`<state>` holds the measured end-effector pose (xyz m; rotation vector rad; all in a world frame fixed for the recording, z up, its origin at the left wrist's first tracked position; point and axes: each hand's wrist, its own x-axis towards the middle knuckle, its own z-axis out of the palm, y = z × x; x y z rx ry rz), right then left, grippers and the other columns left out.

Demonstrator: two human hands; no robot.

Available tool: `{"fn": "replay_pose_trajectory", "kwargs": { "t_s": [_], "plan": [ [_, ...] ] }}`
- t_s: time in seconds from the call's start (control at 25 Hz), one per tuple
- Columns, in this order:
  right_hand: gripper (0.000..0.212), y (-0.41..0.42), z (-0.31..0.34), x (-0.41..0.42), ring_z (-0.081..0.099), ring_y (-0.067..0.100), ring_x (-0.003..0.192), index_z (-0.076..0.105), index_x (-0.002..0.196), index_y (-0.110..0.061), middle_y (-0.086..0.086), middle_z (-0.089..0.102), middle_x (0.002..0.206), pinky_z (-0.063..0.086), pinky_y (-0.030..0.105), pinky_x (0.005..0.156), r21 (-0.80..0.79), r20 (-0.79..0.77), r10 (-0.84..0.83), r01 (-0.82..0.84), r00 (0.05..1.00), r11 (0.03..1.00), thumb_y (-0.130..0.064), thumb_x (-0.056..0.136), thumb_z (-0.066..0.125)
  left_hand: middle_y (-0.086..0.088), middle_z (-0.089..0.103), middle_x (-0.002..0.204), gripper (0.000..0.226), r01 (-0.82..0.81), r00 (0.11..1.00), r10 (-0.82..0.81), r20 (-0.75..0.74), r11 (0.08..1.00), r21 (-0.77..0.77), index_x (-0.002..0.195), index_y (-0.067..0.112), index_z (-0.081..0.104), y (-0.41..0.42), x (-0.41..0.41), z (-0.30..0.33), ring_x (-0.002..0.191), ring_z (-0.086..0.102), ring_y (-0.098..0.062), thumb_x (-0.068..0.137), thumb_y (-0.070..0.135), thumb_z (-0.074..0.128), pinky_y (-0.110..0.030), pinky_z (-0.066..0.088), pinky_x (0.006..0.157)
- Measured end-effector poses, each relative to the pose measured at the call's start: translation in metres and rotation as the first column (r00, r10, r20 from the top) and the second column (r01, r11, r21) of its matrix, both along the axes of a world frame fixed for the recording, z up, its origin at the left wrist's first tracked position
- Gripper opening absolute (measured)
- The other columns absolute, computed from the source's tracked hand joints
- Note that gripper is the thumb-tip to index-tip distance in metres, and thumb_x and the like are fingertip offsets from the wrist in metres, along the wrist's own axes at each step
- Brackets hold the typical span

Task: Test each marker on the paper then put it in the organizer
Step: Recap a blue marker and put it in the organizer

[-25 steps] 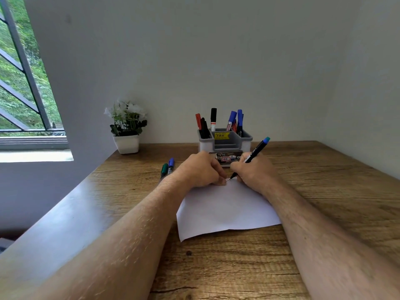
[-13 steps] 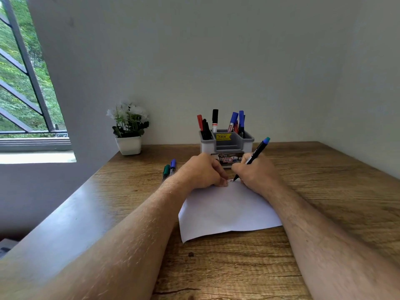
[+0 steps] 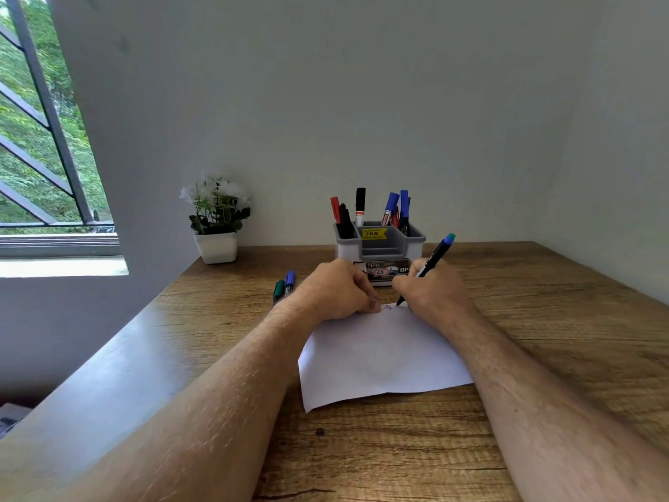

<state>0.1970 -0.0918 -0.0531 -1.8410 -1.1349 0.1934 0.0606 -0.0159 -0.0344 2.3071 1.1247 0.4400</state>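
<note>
**Marker tip on paper, far edge**

Right hand (image 3: 432, 291) curled around a black marker (image 3: 427, 268) with a teal-blue end cap, gripping it low on the barrel. Barrel tilted up and to the right, tip down on the far edge of the white paper (image 3: 380, 356). Small scribbles (image 3: 386, 308) in red and blue just left of the tip, too small to read.

Left hand (image 3: 338, 289) resting on the far left part of the paper, fingers curled under, fingertips pressing the sheet close to the scribbles. Possibly something small pinched between those fingers, but hidden by the knuckles; cannot tell.

Paper lying flat on the wooden table (image 3: 543, 338), near edge slanting a little, both forearms running along its sides.

Grey organizer (image 3: 380, 244) standing just beyond the hands, against the far wall. Red and black markers (image 3: 342, 215) upright in its left compartment, blue ones (image 3: 398, 210) in the right, yellow price sticker on the middle section.

Two more markers lying on the table left of the left hand, side by side: a green-capped marker (image 3: 278, 289) and a blue-capped marker (image 3: 289, 282).

Small potted plant (image 3: 217, 219) in a white pot at the far left, near the window (image 3: 40, 139).
</note>
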Motion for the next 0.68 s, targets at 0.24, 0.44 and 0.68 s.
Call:
{"fn": "replay_pose_trajectory", "kwargs": {
  "t_s": [0.24, 0.44, 0.68],
  "plan": [
    [0.016, -0.002, 0.005, -0.004, 0.052, 0.008, 0.06, 0.057, 0.074, -0.018, -0.001, 0.058, 0.068, 0.037, 0.021, 0.05, 0.151, -0.009, 0.07, -0.067, 0.998, 0.986, -0.016, 0.085, 0.068, -0.004, 0.068, 0.107, 0.039, -0.075, 0.903, 0.105, 0.417, 0.993, -0.088, 0.097, 0.02, 0.074, -0.014, -0.007, 0.015, 0.083, 0.059, -0.012, 0.104, 0.039, 0.041, -0.035, 0.051, 0.082],
    [0.01, -0.001, 0.009, -0.006, 0.052, 0.012, 0.051, 0.068, 0.082, -0.015, 0.001, 0.061, 0.062, 0.042, 0.023, 0.044, 0.23, -0.243, 0.276, -0.221, 0.93, 0.948, -0.006, 0.087, 0.069, -0.02, 0.061, 0.079, 0.04, -0.007, 0.735, 0.242, 0.634, 0.937, -0.349, 0.099, 0.018, 0.068, -0.014, -0.014, 0.026, 0.063, 0.051, -0.029, 0.093, 0.006, 0.03, -0.038, 0.054, 0.066],
    [0.024, -0.001, 0.011, -0.005, 0.06, 0.02, 0.052, 0.066, 0.101, -0.005, 0.019, 0.072, 0.079, 0.044, 0.024, 0.043, 0.445, -0.584, 0.456, -0.205, 0.672, 0.872, -0.015, 0.095, 0.045, -0.011, 0.053, 0.09, 0.046, -0.021, 0.615, 0.385, 0.688, 0.881, -0.474, 0.136, 0.014, 0.052, 0.002, -0.007, 0.022, 0.07, 0.049, -0.018, 0.097, -0.002, 0.035, -0.033, 0.049, 0.063]
  ]
}}
